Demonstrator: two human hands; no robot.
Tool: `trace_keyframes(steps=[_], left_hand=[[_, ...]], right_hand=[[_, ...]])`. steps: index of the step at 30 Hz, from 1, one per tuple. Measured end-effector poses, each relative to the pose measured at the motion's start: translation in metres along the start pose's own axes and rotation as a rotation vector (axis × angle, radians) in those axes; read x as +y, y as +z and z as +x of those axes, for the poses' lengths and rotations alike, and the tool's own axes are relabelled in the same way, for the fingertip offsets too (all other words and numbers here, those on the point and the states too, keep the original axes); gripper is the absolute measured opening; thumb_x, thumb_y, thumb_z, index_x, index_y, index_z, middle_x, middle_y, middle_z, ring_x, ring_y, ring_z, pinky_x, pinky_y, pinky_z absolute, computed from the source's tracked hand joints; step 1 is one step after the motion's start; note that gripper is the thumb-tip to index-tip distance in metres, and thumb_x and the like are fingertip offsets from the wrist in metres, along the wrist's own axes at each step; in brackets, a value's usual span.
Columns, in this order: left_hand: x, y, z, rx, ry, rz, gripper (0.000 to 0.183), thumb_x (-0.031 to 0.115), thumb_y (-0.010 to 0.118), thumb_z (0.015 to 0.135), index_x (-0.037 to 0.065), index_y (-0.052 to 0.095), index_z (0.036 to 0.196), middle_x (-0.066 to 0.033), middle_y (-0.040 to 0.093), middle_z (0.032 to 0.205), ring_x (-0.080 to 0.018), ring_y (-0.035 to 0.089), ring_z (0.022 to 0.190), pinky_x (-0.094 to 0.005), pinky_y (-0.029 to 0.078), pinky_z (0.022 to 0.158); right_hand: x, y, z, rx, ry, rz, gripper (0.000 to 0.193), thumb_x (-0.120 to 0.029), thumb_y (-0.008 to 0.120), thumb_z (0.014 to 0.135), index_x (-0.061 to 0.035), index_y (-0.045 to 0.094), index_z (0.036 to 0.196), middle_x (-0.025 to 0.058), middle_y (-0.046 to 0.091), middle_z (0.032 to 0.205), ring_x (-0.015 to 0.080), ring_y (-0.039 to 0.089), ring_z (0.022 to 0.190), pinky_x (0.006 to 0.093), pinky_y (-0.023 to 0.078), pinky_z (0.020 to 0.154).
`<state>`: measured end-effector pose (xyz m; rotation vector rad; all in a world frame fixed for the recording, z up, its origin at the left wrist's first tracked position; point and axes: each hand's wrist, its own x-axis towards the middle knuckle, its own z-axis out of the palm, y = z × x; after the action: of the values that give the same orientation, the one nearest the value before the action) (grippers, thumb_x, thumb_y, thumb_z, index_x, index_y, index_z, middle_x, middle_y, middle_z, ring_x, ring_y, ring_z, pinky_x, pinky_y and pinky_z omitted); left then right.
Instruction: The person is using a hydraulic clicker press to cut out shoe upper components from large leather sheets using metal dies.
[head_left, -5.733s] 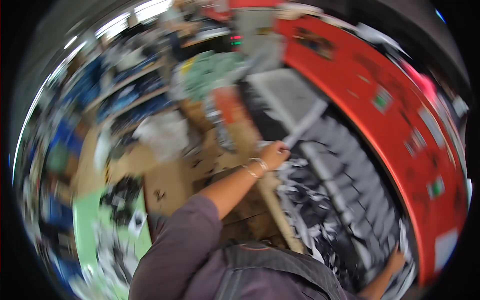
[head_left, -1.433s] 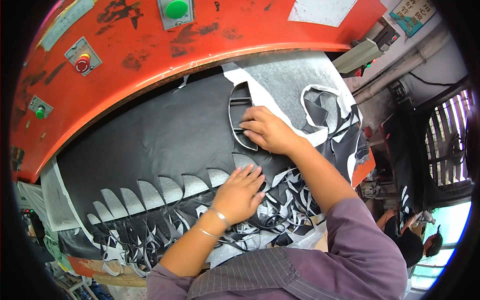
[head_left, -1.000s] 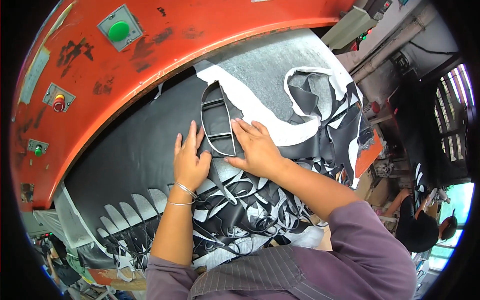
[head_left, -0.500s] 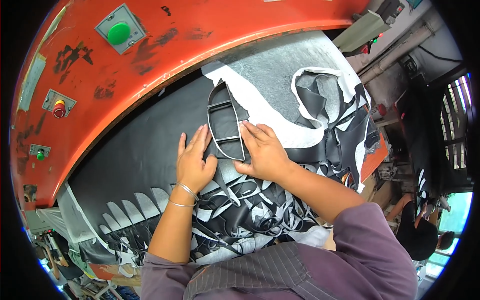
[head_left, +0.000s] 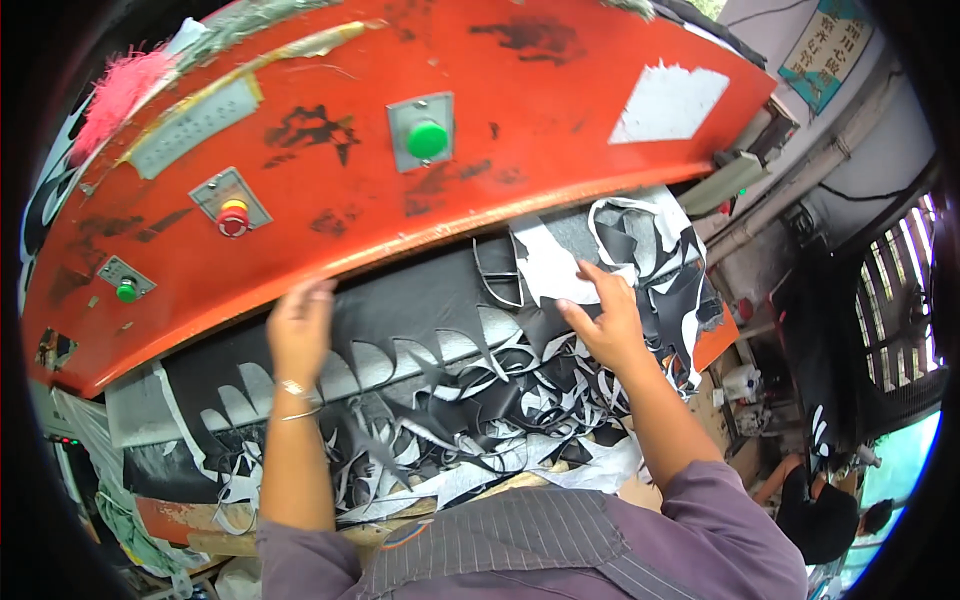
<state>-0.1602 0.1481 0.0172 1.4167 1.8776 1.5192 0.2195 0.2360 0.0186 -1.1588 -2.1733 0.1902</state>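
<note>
Neither of our hands grips anything: our left hand (head_left: pixel 298 335) lies flat on the black sheet (head_left: pixel 420 310), fingertips under the orange press head (head_left: pixel 400 130); our right hand (head_left: pixel 608 325) hovers open near the metal cutting die (head_left: pixel 497 272). Black and white offcuts (head_left: pixel 470 420) cover the bench. Under the press head, the die's far end is hidden.
</note>
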Motion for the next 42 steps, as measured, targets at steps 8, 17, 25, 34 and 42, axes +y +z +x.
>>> trace_keyframes(steps=[8, 17, 25, 34, 42], left_hand=[[0.006, -0.179, -0.018, 1.141, 0.244, 0.137, 0.039, 0.036, 0.042, 0.101, 0.003, 0.057, 0.087, 0.0007, 0.052, 0.075, -0.0112, 0.045, 0.071, -0.0281, 0.039, 0.068], [0.008, -0.181, -0.121, 0.577, 0.273, 0.358, 0.027, 0.022, 0.044, 0.100, 0.003, 0.049, 0.082, 0.0013, 0.038, 0.066, -0.0121, 0.039, 0.063, -0.0266, 0.036, 0.061], [0.049, -0.020, -0.281, -0.398, 0.167, 0.434, 0.029, 0.035, 0.066, 0.082, 0.006, 0.068, 0.082, -0.0104, 0.066, 0.087, -0.0279, 0.062, 0.087, -0.0373, 0.050, 0.074], [0.055, -0.001, -0.273, -0.231, 0.146, 0.625, 0.026, 0.032, 0.070, 0.075, 0.006, 0.067, 0.074, -0.0097, 0.062, 0.077, -0.0292, 0.058, 0.076, -0.0390, 0.048, 0.065], [0.083, -0.051, -0.198, -0.877, -0.098, 0.408, 0.031, 0.038, 0.065, 0.083, 0.010, 0.073, 0.092, -0.0116, 0.070, 0.088, -0.0277, 0.068, 0.078, -0.0365, 0.053, 0.067]], right_hand=[[-0.101, -0.009, 0.043, 0.108, -0.019, 0.525, 0.049, -0.024, 0.073, 0.082, -0.0008, 0.051, 0.119, 0.0138, 0.065, 0.085, 0.0224, 0.066, 0.074, 0.0329, 0.052, 0.067], [-0.119, -0.008, 0.001, 0.142, 0.033, 0.589, 0.042, -0.038, 0.070, 0.083, -0.0021, 0.052, 0.095, 0.0150, 0.062, 0.072, 0.0294, 0.063, 0.067, 0.0390, 0.049, 0.061], [-0.139, 0.014, -0.174, -0.578, -0.353, -0.023, 0.049, -0.034, 0.081, 0.063, -0.0033, 0.060, 0.095, 0.0122, 0.060, 0.096, 0.0308, 0.057, 0.098, 0.0382, 0.047, 0.086], [-0.136, 0.023, -0.164, -0.476, -0.342, -0.057, 0.038, -0.021, 0.080, 0.056, -0.0042, 0.062, 0.085, 0.0094, 0.059, 0.089, 0.0271, 0.059, 0.088, 0.0365, 0.049, 0.078], [-0.073, 0.010, -0.024, -0.381, 0.034, 0.257, 0.041, -0.036, 0.074, 0.075, -0.0036, 0.066, 0.100, 0.0187, 0.063, 0.109, 0.0358, 0.059, 0.103, 0.0404, 0.048, 0.085]])
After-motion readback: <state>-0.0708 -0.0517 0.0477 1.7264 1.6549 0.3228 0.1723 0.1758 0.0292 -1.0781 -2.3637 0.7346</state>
